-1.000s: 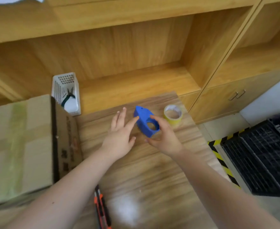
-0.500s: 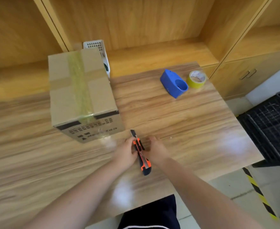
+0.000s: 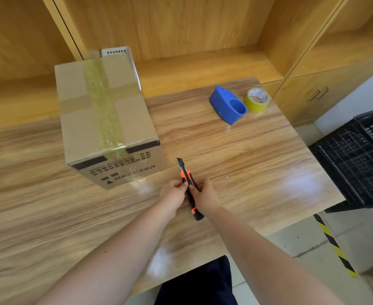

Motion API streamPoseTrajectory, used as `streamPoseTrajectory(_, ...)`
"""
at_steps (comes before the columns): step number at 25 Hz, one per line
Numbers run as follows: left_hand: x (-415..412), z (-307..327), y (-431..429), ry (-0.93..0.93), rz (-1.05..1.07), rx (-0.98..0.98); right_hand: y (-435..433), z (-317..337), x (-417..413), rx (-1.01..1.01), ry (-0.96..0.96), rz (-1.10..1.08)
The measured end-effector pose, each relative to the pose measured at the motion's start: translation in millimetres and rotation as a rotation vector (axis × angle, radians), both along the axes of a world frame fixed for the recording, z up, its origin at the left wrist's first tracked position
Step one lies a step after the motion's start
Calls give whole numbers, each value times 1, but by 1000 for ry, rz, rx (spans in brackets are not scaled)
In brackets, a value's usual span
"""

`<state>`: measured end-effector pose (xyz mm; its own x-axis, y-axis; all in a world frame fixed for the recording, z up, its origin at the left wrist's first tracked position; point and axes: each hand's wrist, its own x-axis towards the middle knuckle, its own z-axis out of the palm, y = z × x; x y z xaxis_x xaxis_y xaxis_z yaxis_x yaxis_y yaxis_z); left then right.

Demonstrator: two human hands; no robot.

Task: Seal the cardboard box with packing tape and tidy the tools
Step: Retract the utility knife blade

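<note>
A cardboard box (image 3: 106,119) stands on the wooden table (image 3: 247,164) at the left, with a strip of clear tape running along its top seam and down its front. Just right of the box's near corner, my left hand (image 3: 173,195) and my right hand (image 3: 205,195) both grip an orange and black utility knife (image 3: 188,186) from either side. Its blade sticks out and points away from me. A blue tape dispenser (image 3: 227,105) lies at the table's far right, touching a yellow tape roll (image 3: 256,99).
A white plastic basket (image 3: 119,51) stands behind the box on a low wooden shelf. Wooden cabinets line the back wall. A black plastic crate (image 3: 361,159) sits off the table's right edge. Yellow and black hazard tape (image 3: 335,245) marks the floor.
A second ago my hands were at the blue dispenser near the tape roll. They came back to the near edge and took hold of the utility knife; the dispenser stays by the roll.
</note>
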<state>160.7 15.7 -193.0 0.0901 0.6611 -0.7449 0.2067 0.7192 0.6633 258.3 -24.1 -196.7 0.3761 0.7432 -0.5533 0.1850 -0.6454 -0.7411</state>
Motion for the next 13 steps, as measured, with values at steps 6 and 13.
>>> streamPoseTrajectory(6, 17, 41, 29, -90, -6, 111, 22, 42, 17, 158, 84, -85)
streamPoseTrajectory(13, 47, 92, 47, -193, -61, 254, 47, 94, 50, 111, 266, -120)
